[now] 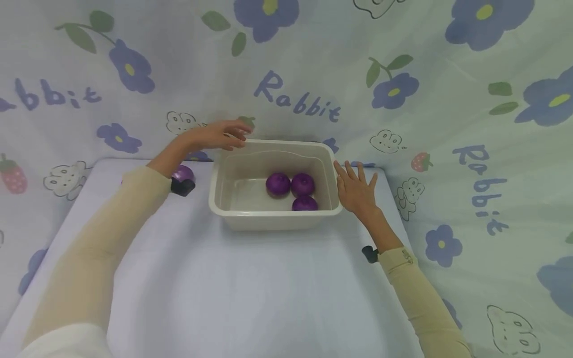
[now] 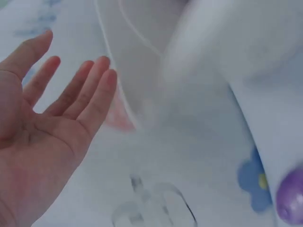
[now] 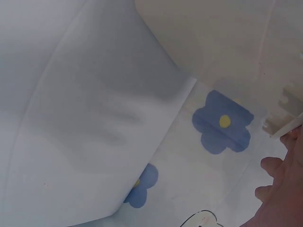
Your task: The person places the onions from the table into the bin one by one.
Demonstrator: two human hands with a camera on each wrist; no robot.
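**Two loose hands flank a pale tub on a white table**

Take the tub as the dial's centre, with 12 on the far side. At 9 and 10 o'clock the patterned backdrop (image 1: 313, 44) shows a strawberry (image 1: 16, 178), line-drawn rabbits and violet lettering. A beige left sleeve (image 1: 94, 243) reaches in from 8 o'clock, a black wrist piece (image 1: 183, 187) at its cuff. Just past that cuff, at 9 o'clock, a loose purple onion (image 1: 182, 173) sits on the table, partly hidden.

The left hand (image 1: 219, 135) is at 11 o'clock by the tub's far corner, its fingers relaxed, apart and gripping nothing; whether they touch the rim, I cannot tell.

The off-white tub (image 1: 264, 221) stands upright near the table's far edge. Inside, one purple onion (image 1: 278, 185) lies about mid-floor, a second (image 1: 302, 184) beside it toward 3, a third (image 1: 305, 204) toward 4.

At 3 o'clock the right hand (image 1: 356, 193) is against the rim, fingers fanned straight, grasping nothing. Its beige sleeve (image 1: 418, 298) comes from 4.

The white table (image 1: 268, 288) widens toward 6, softly shadowed around the tub; blue-violet flowers and "Rabbit" lettering cover the backdrop at 12 and 3.
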